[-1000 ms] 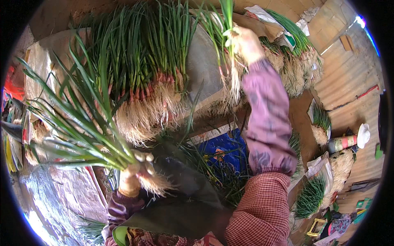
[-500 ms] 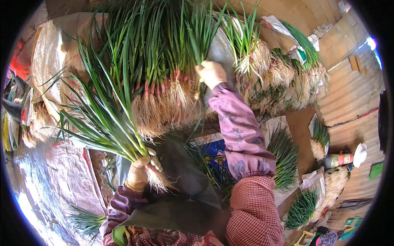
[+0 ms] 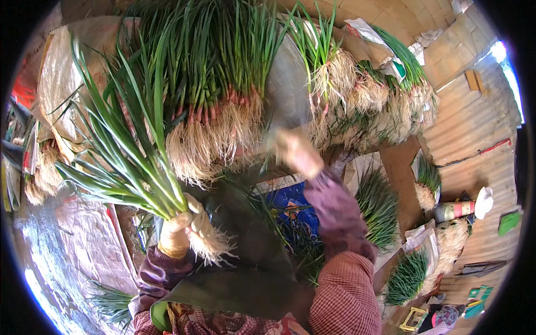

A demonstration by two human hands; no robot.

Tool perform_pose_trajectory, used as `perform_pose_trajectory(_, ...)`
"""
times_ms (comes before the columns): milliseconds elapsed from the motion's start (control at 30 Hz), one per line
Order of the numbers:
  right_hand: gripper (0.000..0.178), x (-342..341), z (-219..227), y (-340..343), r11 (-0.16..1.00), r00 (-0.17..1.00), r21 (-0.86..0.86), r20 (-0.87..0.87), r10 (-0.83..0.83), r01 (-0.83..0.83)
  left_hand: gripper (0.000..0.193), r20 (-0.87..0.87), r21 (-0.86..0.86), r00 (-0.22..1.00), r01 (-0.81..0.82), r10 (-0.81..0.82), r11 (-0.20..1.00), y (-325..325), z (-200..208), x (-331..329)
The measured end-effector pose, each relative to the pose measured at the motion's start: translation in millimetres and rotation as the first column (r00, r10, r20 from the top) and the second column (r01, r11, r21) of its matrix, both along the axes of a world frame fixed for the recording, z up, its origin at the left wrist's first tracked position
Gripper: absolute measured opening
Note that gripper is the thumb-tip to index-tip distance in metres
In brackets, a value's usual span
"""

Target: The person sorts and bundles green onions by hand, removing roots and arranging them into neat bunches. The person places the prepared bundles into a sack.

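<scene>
My left hand (image 3: 177, 229) is closed around a bunch of spring onions (image 3: 142, 162). Their long green leaves fan up and to the left, and the pale roots hang below my fingers. My right hand (image 3: 298, 152) is smeared by motion, so its fingers and anything in them cannot be made out. It is just right of and below a large pile of spring onions (image 3: 218, 67), apart from it. The pile's reddish stem bases and stringy roots face me.
More spring onions (image 3: 335, 75) lie at the back right. A dark apron (image 3: 240, 285) covers my lap. A blue printed sack (image 3: 290, 204) is below my right hand, with loose leaves around it. Further bundles (image 3: 410, 276) lie at right; a pale plastic sheet (image 3: 89, 234) is at left.
My right hand has come down from the right edge of the pile, where its fingers were at a green stalk. My left hand still holds its bunch, now slightly further left.
</scene>
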State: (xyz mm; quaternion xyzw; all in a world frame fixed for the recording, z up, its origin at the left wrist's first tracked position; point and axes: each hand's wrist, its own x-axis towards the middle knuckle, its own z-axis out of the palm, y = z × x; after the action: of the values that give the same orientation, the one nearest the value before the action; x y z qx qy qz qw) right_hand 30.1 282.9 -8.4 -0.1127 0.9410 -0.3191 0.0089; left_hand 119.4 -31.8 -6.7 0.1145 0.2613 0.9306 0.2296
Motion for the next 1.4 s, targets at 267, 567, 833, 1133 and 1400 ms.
perform_pose_trajectory(267,0.021,-166.3,15.5,7.7,0.908,0.929,0.307,0.145,-0.341,0.285,0.031,0.223,-0.092,0.975,-0.002,0.022,0.996,7.2,-12.5,2.7)
perform_pose_trajectory(567,0.020,-15.6,23.7,-39.0,0.666,0.952,-0.716,0.304,0.030,0.208,0.026,0.148,-0.285,0.989,0.049,-0.007,0.957,37.0,-6.8,-11.3)
perform_pose_trajectory(833,0.024,6.2,19.6,-77.7,0.482,0.949,-0.845,0.304,0.083,0.229,0.021,0.205,-0.297,0.978,0.099,-0.038,0.950,38.6,-21.2,-17.2)
perform_pose_trajectory(1133,0.027,-21.1,82.8,-32.8,0.433,0.990,-0.897,-0.027,0.139,-0.086,0.037,0.153,-0.318,0.988,0.031,0.018,0.947,29.9,-25.3,-7.4)
perform_pose_trajectory(1400,0.022,14.2,-47.2,-95.1,0.730,0.994,-0.680,0.013,0.110,-0.072,0.033,0.194,-0.272,0.981,0.069,-0.016,0.960,35.3,-28.4,-14.0)
